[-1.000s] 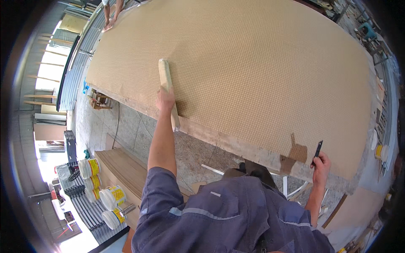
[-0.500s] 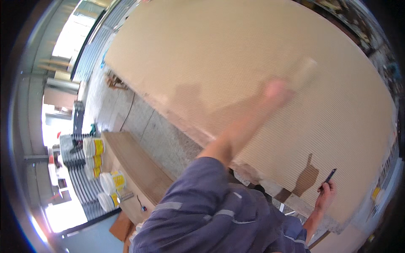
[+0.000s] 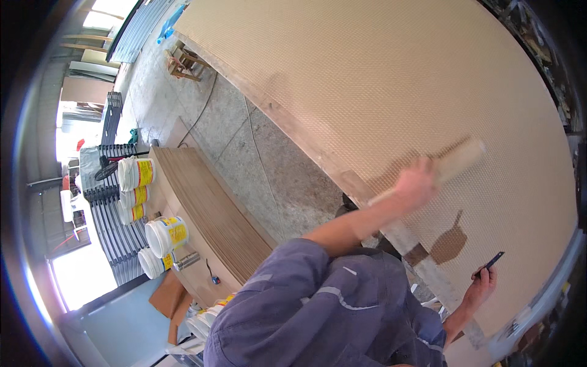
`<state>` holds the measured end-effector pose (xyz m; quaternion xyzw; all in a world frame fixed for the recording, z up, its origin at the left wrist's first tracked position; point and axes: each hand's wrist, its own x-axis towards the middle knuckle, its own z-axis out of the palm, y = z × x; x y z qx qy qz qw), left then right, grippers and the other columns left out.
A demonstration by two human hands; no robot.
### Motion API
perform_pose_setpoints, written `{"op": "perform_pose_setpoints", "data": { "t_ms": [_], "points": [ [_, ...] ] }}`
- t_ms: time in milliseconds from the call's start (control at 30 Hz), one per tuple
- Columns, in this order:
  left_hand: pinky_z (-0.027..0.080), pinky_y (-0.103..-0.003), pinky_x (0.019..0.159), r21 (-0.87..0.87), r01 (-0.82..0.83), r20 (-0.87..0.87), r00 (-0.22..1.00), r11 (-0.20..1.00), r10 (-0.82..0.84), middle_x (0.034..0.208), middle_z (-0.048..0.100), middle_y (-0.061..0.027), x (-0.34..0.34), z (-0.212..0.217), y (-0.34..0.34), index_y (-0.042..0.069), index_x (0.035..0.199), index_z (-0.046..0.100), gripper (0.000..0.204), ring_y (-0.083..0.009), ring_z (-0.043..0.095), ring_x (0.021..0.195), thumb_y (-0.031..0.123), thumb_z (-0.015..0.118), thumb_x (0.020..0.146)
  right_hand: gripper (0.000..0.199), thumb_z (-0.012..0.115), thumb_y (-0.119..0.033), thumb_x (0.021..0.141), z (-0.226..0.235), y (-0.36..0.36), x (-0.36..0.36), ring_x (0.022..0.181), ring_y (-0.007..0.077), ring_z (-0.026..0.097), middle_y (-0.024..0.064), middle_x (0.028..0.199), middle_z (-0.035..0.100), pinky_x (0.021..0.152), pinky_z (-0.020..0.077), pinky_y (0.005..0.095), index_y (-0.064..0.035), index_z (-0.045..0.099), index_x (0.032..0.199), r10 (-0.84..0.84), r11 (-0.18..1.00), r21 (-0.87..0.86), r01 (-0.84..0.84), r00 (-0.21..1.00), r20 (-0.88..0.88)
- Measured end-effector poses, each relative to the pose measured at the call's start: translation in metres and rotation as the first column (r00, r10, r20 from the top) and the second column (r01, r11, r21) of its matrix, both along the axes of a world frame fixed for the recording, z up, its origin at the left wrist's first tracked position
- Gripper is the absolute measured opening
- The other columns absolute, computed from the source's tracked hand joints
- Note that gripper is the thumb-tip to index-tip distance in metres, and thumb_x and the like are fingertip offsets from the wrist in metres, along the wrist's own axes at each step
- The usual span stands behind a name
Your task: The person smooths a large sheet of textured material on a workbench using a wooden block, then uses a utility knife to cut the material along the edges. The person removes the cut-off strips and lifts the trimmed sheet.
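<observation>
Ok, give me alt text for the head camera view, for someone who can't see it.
A person in a grey-blue work shirt presses a pale wooden block with the left hand onto a large tan dimpled board, while the right hand holds a thin dark tool. White plastic buckets sit on stacked brown wooden sheets to the left.

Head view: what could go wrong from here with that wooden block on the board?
1. The left hand is motion-blurred on the wooden block; a fast stroke could slip off the large perforated board.
2. The right hand holds a thin dark tool near the board's edge; leaning in may jab or drop it.
3. The person reaches far across, so balance looks stretched.
</observation>
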<state>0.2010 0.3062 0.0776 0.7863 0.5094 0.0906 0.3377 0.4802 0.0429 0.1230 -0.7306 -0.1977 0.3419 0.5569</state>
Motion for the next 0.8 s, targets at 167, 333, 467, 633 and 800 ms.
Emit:
{"op": "perform_pose_setpoints", "data": {
  "t_ms": [167,333,467,633,800],
  "points": [
    [0.057,-0.041,0.065,0.241,-0.246,-0.072,0.960,0.939,0.270,0.107,0.056,-0.0219,-0.161,-0.004,0.099,0.000,0.128,0.051,0.057,-0.0309,0.064,0.089,0.036,0.066,0.085,0.016,0.056,-0.002,0.091,0.012,0.043,-0.065,0.067,0.0091,0.051,0.0037,0.081,0.059,0.057,0.0414,0.0216,-0.0002,0.062,0.105,0.061,0.998,0.031,-0.061,0.998,0.001],
    [0.059,-0.042,0.076,0.137,-0.474,-0.223,0.841,0.870,0.493,0.132,0.052,-0.0254,-0.286,0.008,0.182,0.006,0.141,0.046,0.063,-0.0321,0.064,0.106,0.045,0.057,0.093,0.019,0.054,-0.001,0.089,0.022,0.053,-0.093,0.068,0.0097,0.051,0.0045,0.083,0.059,0.057,0.0419,0.0221,0.0005,0.062,0.107,0.014,1.000,0.005,-0.015,0.999,0.047],
    [0.057,-0.046,0.077,0.449,-0.389,-0.372,0.737,0.805,0.564,0.119,0.060,-0.0213,-0.387,-0.025,0.244,0.011,0.136,0.048,0.060,-0.0330,0.067,0.097,0.054,0.050,0.094,0.019,0.054,-0.002,0.090,0.028,0.054,-0.106,0.069,0.0101,0.052,0.0043,0.083,0.059,0.059,0.0423,0.0228,0.0005,0.062,0.107,0.008,1.000,0.006,-0.008,0.999,0.045],
    [0.055,-0.044,0.082,0.356,-0.646,-0.301,0.605,0.675,0.737,0.113,0.065,-0.0159,-0.471,-0.015,0.286,0.013,0.127,0.058,0.060,-0.0318,0.067,0.096,0.060,0.054,0.090,0.019,0.055,-0.003,0.090,0.025,0.048,-0.102,0.069,0.0101,0.051,0.0037,0.084,0.059,0.059,0.0424,0.0232,0.0015,0.062,0.107,0.005,0.998,-0.059,-0.003,0.999,0.037],
    [0.057,-0.035,0.078,0.218,-0.572,-0.185,0.771,0.791,0.609,0.111,0.067,-0.0143,-0.433,-0.016,0.251,0.012,0.130,0.056,0.058,-0.0240,0.068,0.090,0.056,0.050,0.094,0.017,0.056,-0.003,0.090,0.013,0.078,-0.105,0.069,0.0105,0.052,0.0043,0.083,0.058,0.059,0.0430,0.0239,0.0020,0.061,0.106,0.059,0.997,-0.051,-0.058,0.998,0.024]
  ]
}}
